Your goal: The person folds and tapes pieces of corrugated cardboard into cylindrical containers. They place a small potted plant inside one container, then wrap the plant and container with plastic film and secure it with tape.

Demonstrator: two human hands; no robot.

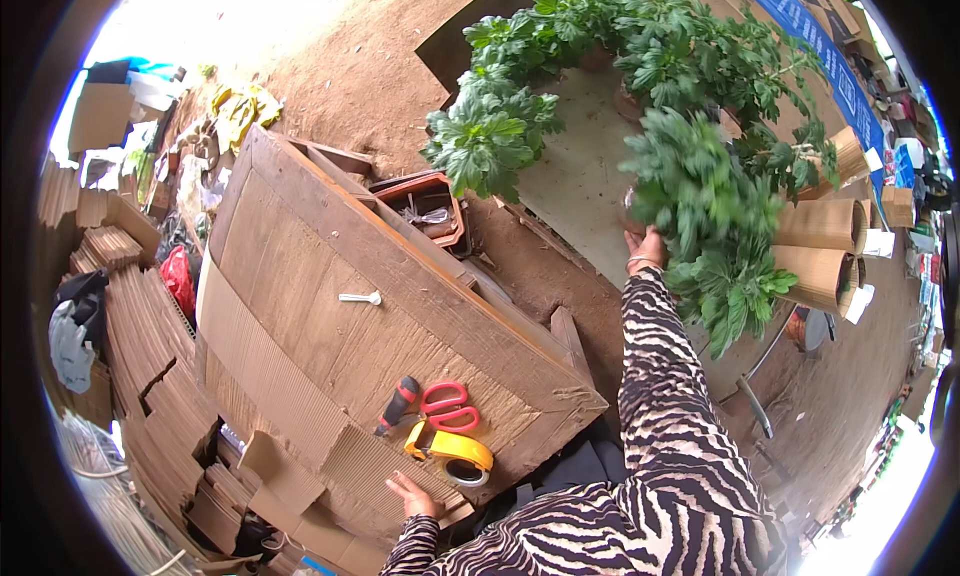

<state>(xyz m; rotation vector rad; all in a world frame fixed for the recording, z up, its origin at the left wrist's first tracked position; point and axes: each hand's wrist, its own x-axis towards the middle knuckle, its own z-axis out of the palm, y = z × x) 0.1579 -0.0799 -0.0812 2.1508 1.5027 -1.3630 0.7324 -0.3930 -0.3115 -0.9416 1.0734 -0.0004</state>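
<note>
— At the far end of the right arm, what is the right hand [645, 246] doing?

— It is stretched out to a potted plant [700, 191], fingers against the pot under the leaves; whether they close round it I cannot tell (the leaves are blurred and cover them).

— And the left hand [412, 496]?

— Flat and open on the near edge of the cardboard sheet [300, 306] that covers a wooden table [560, 391], gripping nothing.

— What lies close by?

— A yellow tape dispenser [452, 452] just beyond the fingers, then red scissors [450, 406] and a red-handled tool [398, 404], with a white spoon [360, 298] farther up. More potted plants [560, 66] stand on the ground behind.
</note>
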